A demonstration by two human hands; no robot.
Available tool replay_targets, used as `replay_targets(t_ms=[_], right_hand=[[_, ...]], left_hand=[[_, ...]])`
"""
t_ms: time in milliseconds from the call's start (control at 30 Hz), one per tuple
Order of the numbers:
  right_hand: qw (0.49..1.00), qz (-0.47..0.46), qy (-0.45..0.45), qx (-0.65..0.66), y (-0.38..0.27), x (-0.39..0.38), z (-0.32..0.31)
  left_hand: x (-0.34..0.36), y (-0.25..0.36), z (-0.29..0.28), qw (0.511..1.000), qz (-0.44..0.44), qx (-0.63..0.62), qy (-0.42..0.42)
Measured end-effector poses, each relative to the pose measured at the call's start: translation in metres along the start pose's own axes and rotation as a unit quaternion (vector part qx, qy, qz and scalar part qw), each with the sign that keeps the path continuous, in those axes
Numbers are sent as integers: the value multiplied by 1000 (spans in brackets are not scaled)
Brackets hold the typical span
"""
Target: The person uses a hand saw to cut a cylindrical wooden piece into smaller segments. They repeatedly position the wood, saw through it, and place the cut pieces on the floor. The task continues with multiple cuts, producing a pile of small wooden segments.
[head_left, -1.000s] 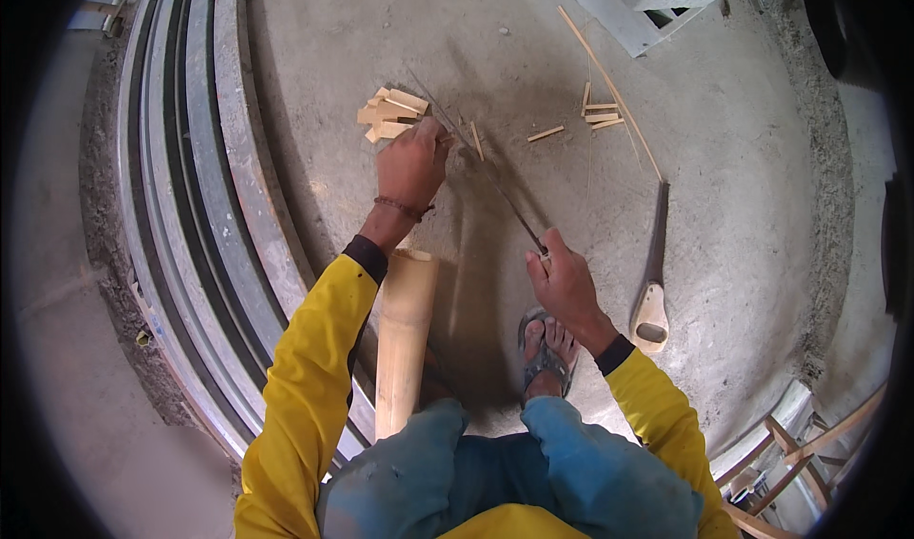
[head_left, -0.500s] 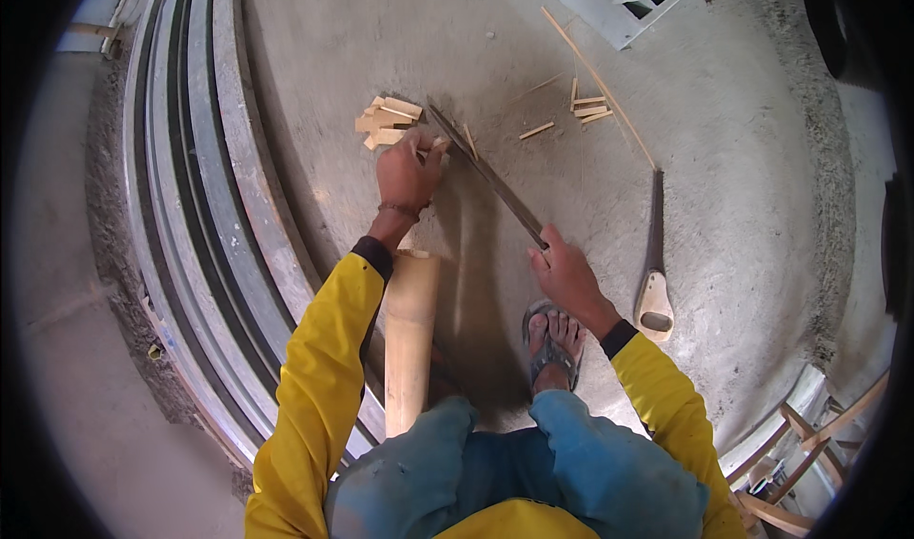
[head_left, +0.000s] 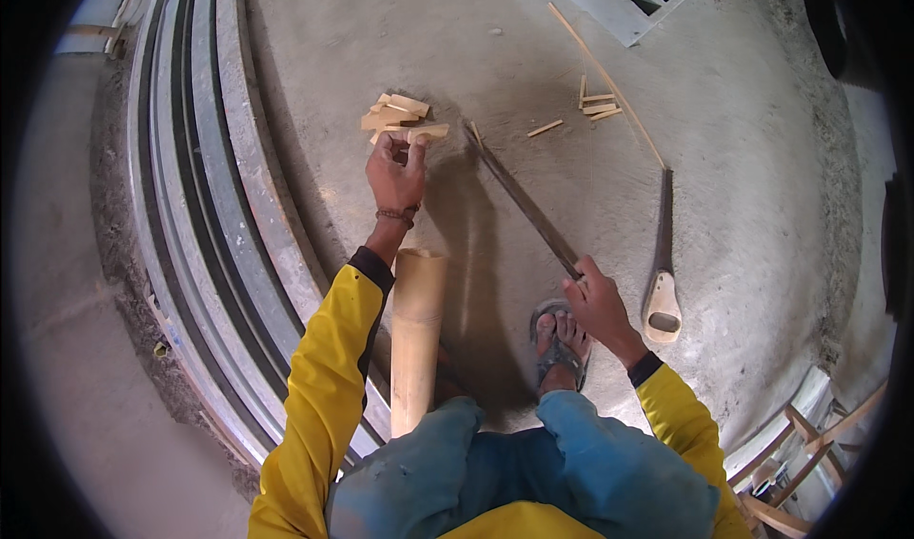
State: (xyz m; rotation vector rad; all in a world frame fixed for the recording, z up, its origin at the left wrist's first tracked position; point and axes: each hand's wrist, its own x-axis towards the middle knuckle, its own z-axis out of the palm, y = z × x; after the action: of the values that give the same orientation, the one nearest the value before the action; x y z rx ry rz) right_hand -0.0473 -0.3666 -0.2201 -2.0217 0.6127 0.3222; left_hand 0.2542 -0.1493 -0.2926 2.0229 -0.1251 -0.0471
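Head view: left hand (head_left: 395, 172) pinching a small bamboo piece (head_left: 427, 132) beside the pile of splits (head_left: 392, 113) on the concrete floor (head_left: 724, 139). Right hand (head_left: 598, 301) closed around the long blade (head_left: 519, 196). Piece probably light, stiff, splintery; best pinched at mid-length edges.

The sleeves (head_left: 328, 368) were bright yellow with black cuffs, the trousers (head_left: 533, 472) faded blue. The bamboo (head_left: 417, 334) and far chips (head_left: 395, 115) were pale tan, the blade (head_left: 519, 196) dark grey, the floor (head_left: 743, 110) mottled grey.
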Motion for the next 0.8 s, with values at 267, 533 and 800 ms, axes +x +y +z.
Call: replay_targets(t_ms=[267, 533, 800], right_hand=[[992, 25, 122, -28, 8, -21, 1], [996, 23, 83, 5, -14, 1, 10], [995, 34, 88, -9, 2, -2, 12]], left_hand=[[0, 10, -6, 996, -5, -89, -28], [12, 0, -8, 993, 43, -99, 41], [49, 16, -48, 980, 75, 138, 124]])
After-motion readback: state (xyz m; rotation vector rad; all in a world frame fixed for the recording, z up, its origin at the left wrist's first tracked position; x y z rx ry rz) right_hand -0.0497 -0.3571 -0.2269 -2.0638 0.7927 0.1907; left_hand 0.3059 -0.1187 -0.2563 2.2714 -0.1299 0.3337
